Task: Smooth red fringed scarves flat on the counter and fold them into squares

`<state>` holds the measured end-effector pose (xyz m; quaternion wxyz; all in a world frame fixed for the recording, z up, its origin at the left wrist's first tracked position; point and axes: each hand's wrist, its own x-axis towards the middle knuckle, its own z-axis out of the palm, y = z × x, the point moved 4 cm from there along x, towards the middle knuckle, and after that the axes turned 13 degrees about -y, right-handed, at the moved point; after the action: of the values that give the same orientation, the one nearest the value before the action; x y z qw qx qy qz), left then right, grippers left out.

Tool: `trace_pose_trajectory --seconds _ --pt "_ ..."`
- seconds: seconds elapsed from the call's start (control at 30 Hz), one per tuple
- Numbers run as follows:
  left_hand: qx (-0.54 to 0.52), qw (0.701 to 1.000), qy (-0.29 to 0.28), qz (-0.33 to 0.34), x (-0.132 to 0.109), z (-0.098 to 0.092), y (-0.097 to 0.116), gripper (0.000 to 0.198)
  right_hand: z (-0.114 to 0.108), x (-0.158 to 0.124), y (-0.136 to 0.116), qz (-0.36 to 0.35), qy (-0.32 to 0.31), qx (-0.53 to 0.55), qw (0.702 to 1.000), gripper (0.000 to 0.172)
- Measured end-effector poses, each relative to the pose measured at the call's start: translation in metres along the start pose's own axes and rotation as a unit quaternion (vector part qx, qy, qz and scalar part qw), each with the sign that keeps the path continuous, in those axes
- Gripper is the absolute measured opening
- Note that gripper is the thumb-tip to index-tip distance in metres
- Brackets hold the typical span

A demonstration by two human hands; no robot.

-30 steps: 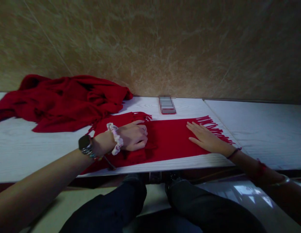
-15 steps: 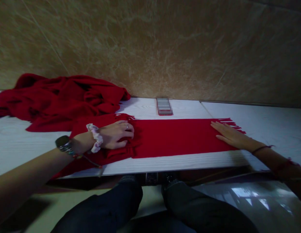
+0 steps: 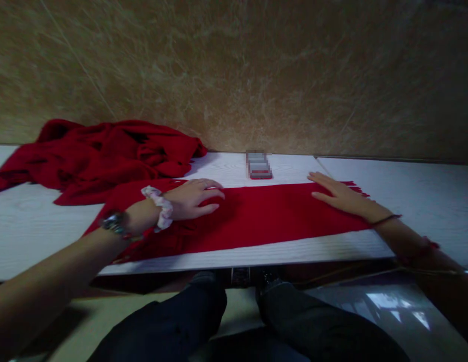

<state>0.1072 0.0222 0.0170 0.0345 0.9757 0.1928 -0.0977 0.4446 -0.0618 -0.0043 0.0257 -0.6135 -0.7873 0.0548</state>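
Observation:
A long red scarf point(image 3: 264, 216) lies stretched flat across the white table point(image 3: 407, 196), its fringe at the right end. My left hand point(image 3: 194, 198) rests on the scarf's left part, fingers stretched out flat, a watch and a pale scrunchie on the wrist. Flat on the right end near the fringe lies my right hand point(image 3: 339, 193), fingers spread, a thin cord round its wrist. Neither hand grips anything.
A heap of crumpled red cloth point(image 3: 101, 156) lies at the table's back left, touching the scarf. A small flat device point(image 3: 259, 165) lies by the marbled wall behind the scarf. My dark-trousered legs point(image 3: 256, 327) are below the table's front edge.
My left hand went from bunching the scarf's left part to lying flat on it. My right hand slid right along the scarf to its fringe, and the scarf now lies smoother.

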Motion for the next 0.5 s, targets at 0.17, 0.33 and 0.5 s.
trace_pose_trajectory --seconds 0.17,0.33,0.5 --pt "-0.025 0.986 -0.006 -0.162 0.065 0.028 0.015 0.051 0.021 0.043 -0.085 -0.052 -0.026 -0.039 0.998 0.059" --pt "-0.026 0.991 -0.016 -0.129 0.064 0.046 0.008 0.051 0.045 0.037 -0.062 0.001 -0.04 -0.052 0.998 0.054" --pt "-0.01 0.995 -0.018 -0.095 0.053 0.045 -0.002 0.05 0.044 0.004 0.025 0.089 -0.008 -0.05 0.995 0.053"
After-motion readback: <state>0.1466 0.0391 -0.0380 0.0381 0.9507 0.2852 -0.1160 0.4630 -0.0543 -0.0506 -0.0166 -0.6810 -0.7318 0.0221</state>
